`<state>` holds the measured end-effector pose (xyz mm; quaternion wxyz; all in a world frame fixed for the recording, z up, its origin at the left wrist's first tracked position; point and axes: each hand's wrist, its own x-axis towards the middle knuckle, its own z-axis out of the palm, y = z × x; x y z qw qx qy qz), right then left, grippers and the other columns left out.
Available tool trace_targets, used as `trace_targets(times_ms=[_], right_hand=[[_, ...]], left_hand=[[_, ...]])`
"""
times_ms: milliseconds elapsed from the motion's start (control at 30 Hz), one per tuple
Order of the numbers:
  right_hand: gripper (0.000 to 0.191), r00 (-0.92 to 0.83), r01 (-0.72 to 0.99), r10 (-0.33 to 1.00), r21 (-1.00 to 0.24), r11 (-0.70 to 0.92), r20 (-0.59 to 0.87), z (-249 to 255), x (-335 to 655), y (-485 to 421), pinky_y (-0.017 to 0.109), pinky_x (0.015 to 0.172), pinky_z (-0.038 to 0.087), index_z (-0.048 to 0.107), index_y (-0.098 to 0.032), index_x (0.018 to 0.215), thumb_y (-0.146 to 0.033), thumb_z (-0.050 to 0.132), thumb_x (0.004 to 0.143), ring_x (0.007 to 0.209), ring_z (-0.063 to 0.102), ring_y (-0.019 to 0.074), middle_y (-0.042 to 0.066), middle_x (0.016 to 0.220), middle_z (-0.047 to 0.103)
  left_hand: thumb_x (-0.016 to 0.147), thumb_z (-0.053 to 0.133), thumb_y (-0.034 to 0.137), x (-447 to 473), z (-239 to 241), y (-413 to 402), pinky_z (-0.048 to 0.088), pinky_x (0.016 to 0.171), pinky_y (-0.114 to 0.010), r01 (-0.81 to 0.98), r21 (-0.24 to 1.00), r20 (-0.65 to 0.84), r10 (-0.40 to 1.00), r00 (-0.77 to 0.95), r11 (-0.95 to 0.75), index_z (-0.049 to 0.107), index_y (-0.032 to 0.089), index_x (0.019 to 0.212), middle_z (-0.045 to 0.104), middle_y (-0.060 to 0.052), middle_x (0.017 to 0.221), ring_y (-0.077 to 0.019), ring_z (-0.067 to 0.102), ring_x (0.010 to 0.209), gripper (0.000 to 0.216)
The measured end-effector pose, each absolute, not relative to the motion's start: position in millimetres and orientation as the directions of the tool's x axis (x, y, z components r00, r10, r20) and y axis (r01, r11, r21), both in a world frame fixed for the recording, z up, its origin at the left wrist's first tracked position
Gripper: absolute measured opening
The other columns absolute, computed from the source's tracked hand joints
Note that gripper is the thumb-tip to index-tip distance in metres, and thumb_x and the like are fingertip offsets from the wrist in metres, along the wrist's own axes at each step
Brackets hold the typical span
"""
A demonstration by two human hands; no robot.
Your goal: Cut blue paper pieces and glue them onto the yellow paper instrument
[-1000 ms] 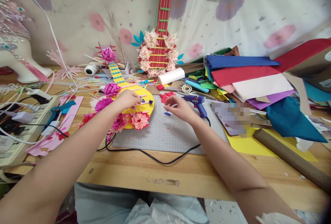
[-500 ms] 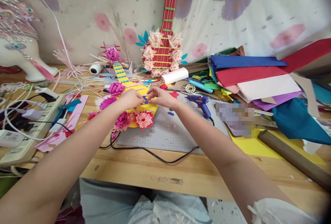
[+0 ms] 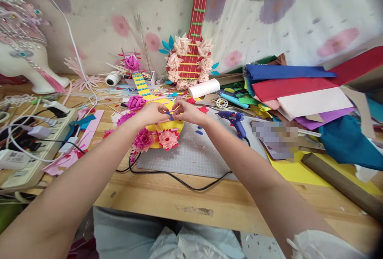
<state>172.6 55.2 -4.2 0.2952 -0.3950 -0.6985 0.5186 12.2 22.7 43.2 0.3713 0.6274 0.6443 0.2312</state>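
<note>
guitar (image 3: 176, 126) lies face up, partly on mat (image 3: 191, 155), likely for access to its front. left hand (image 3: 154, 112) and right hand (image 3: 188, 112), fingers curled, meet over it at blue piece (image 3: 169, 116); cannot tell which grips. glue gun (image 3: 235, 118) alongside, presumably within reach.

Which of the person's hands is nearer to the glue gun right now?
Right. The right hand is at the yellow guitar, to the left of the glue gun and apart from it; the left hand is farther left.
</note>
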Motion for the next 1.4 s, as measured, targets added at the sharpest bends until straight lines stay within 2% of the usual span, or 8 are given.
trace_targets(times_ms=[167,267,400,567,733,967,1400], right_hand=[[0.028,-0.543,0.194,0.839,-0.971,0.136,0.009,-6,174,59,0.026,0.063,0.048,0.046,-0.021,0.082,-0.008,0.061,0.062,0.073,0.063,0.0145,-0.002,0.072,0.065],[0.027,-0.452,0.166,0.886,-0.967,0.194,0.1,-10,180,60,0.027,0.065,0.047,0.046,-0.02,0.086,-0.011,0.058,0.063,0.074,0.06,0.0136,0.001,0.083,0.065],[0.026,-0.346,0.272,0.903,-0.895,0.354,0.253,-20,191,55,0.031,0.076,0.045,0.049,-0.019,0.09,-0.018,0.057,0.066,0.083,0.056,0.0145,0.003,0.093,0.064],[0.031,-0.394,0.372,0.853,-0.79,0.487,0.341,-31,190,45,0.034,0.085,0.041,0.05,-0.018,0.098,-0.019,0.057,0.068,0.091,0.055,0.0166,0.004,0.094,0.064],[0.026,-0.345,0.36,0.877,-0.816,0.452,0.334,-36,186,43,0.032,0.081,0.042,0.051,-0.018,0.093,-0.014,0.053,0.067,0.083,0.058,0.015,0.002,0.085,0.064],[0.023,-0.302,0.287,0.893,-0.862,0.418,0.333,-46,188,47,0.032,0.077,0.044,0.05,-0.019,0.088,-0.013,0.053,0.065,0.077,0.059,0.0146,0.0,0.079,0.064],[0.025,-0.3,0.215,0.892,-0.887,0.41,0.339,-51,188,51,0.032,0.076,0.046,0.05,-0.019,0.088,-0.013,0.053,0.064,0.076,0.06,0.0136,0.0,0.08,0.062]], left_hand=[[0.045,0.075,0.013,14,30,34,0.039,0.05,-0.02,0.635,0.768,-0.109,0.994,0.002,0.083,0.067,0.017,0.067,0.063,-0.001,0.059,-0.0131,0.056,0.057,0.024],[0.042,0.077,0.012,17,23,39,0.037,0.051,-0.02,0.63,0.767,-0.1,0.992,-0.072,0.123,0.064,0.018,0.065,0.06,0.0,0.058,-0.0138,0.055,0.059,0.027],[0.042,0.077,0.015,22,18,43,0.033,0.051,-0.022,0.702,0.687,-0.138,0.982,-0.133,0.191,0.058,0.019,0.063,0.054,0.002,0.054,-0.0148,0.052,0.057,0.028],[0.041,0.076,0.016,26,10,52,0.031,0.052,-0.024,0.746,0.628,-0.149,0.975,-0.166,0.223,0.054,0.02,0.057,0.05,0.003,0.051,-0.0151,0.051,0.058,0.028],[0.042,0.075,0.018,32,12,53,0.034,0.056,-0.026,0.781,0.585,-0.164,0.975,-0.151,0.219,0.053,0.019,0.058,0.053,0.002,0.055,-0.0169,0.054,0.062,0.027],[0.052,0.07,0.023,41,21,46,0.041,0.062,-0.027,0.872,0.439,-0.227,0.966,-0.125,0.216,0.058,0.019,0.076,0.065,-0.003,0.083,-0.0193,0.06,0.079,0.027],[0.057,0.066,0.025,50,21,46,0.042,0.066,-0.027,0.904,0.372,-0.214,0.967,-0.137,0.21,0.061,0.02,0.087,0.067,-0.005,0.095,-0.0216,0.061,0.09,0.03]])
